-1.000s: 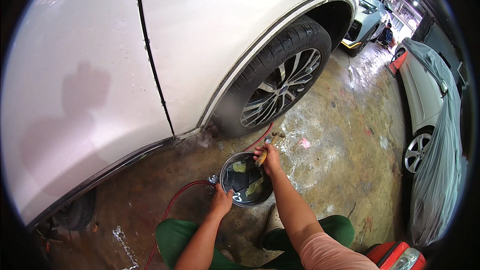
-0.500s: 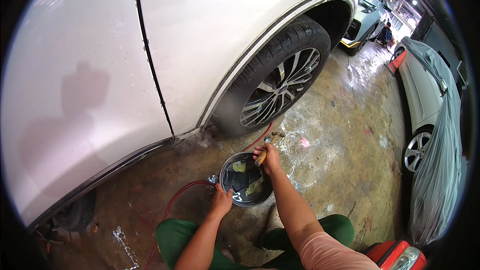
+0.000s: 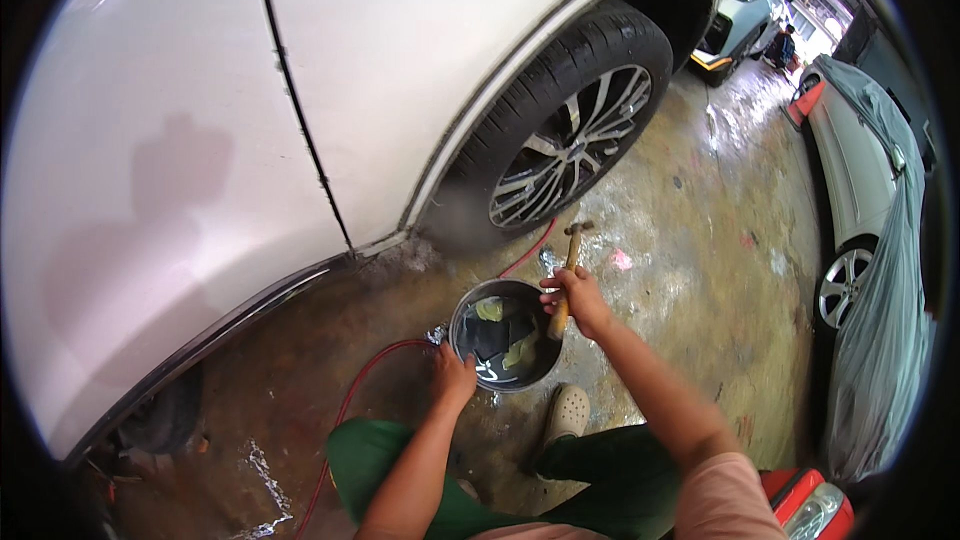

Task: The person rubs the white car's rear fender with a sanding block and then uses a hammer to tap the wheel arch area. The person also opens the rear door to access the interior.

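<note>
My right hand [image 3: 580, 302] is closed round the wooden handle of a hammer [image 3: 573, 248], whose head points up toward the car's wheel. The handle's lower end hangs by the right rim of a round black bucket [image 3: 457, 318]. Fingers of my left hand [image 3: 454, 375] grip that bucket's near left rim, thumb on the inner side. Inside lie dark sheet-like pieces [image 3: 492, 337] and yellow-green pieces [image 3: 520, 352], in what looks like shallow water; their exact kind cannot be made out.
A white car [image 3: 400, 60] with its tyre [image 3: 480, 165] stands close ahead. A red hose [image 3: 362, 380] curves over the wet floor. A covered car [image 3: 880, 340], a red cone [image 3: 803, 103] and another person [image 3: 780, 47] are at right. A red lamp unit [image 3: 800, 502] lies near right.
My right hand has drawn the hammer rightward from over the bucket to beside its rim, and the hammer stands more upright. My left hand stays on the rim. The view has shifted slightly.
</note>
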{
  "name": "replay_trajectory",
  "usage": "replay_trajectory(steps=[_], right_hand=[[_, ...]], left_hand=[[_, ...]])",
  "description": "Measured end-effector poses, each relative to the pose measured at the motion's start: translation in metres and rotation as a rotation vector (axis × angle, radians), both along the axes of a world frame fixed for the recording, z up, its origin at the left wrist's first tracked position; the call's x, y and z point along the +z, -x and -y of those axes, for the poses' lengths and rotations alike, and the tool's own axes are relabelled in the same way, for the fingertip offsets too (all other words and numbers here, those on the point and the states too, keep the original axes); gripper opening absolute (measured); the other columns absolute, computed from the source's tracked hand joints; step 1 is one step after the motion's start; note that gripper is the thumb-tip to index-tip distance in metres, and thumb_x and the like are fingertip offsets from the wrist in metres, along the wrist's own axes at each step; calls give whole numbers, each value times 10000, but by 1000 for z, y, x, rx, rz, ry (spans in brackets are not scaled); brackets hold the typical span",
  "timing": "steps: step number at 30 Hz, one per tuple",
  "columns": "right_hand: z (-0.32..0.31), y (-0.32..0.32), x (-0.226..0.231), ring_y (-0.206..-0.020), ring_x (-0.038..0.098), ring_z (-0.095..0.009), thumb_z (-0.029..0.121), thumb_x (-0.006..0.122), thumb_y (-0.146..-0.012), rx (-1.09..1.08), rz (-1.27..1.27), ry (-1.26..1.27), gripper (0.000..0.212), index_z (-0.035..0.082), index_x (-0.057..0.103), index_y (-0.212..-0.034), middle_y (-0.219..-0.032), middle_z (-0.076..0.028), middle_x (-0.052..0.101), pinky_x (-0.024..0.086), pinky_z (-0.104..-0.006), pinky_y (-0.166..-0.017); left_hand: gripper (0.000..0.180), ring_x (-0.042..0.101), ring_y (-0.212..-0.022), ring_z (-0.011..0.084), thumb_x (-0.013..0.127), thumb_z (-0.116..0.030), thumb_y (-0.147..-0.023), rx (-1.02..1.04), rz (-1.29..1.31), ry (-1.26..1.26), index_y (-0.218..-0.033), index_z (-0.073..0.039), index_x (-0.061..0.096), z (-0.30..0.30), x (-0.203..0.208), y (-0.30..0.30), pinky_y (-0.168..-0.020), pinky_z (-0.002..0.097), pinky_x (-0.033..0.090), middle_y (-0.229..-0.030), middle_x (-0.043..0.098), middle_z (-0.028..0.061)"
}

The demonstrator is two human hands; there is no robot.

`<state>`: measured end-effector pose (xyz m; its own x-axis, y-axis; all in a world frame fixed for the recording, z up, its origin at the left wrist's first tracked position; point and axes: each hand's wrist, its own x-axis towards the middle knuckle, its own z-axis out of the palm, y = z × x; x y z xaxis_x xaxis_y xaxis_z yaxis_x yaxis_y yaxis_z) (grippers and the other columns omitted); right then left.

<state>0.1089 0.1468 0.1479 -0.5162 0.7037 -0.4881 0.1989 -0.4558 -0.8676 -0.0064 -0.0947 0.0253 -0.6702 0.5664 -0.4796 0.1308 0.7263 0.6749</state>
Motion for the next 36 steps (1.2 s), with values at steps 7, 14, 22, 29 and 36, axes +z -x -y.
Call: replay_trajectory(steps=[7,14,22,29,36], right_hand=[[87,-95,194,-873,717,-225,296,611,-1050,266,-131,-11,382,-15,529,-1255,-1219,-226,691,601,-372,-801],[99,-98,181,-925,675,-123,205,600,-1076,373,-287,224,228,26,548,-1207,-1122,-92,695,562,-298,-855],[72,-67,127,-778,685,-154,340,599,-1064,249,-184,813,305,53,526,-1139,-943,-85,714,580,-309,-716],[58,-62,59,-770,709,-184,368,655,-1029,152,-143,735,324,73,566,-1128,-923,-84,723,604,-350,-691],[82,-197,138,-838,724,-252,380,608,-1046,-191,-131,1187,308,90,651,-952,-962,-110,729,631,-386,-738]], left_hand=[[793,304,-1489,483,700,-308,-943,58,-368,-183,-1554,56,348,-36,21,-1,-1240,537,257,-1600,332,313],[743,257,-1521,464,675,-323,-964,29,-610,-87,-1542,47,391,-47,12,-11,-1255,560,203,-1617,330,285],[809,330,-1482,467,725,-322,-908,-67,-663,92,-1568,-19,370,-66,23,-15,-1234,566,255,-1573,394,277],[832,371,-1471,470,670,-467,-943,-319,-358,518,-1572,-9,377,-68,113,-13,-1215,520,307,-1584,394,295],[632,614,-1260,424,619,-414,-980,-348,156,116,-1428,28,564,-31,271,-110,-1095,473,459,-1362,619,313]])
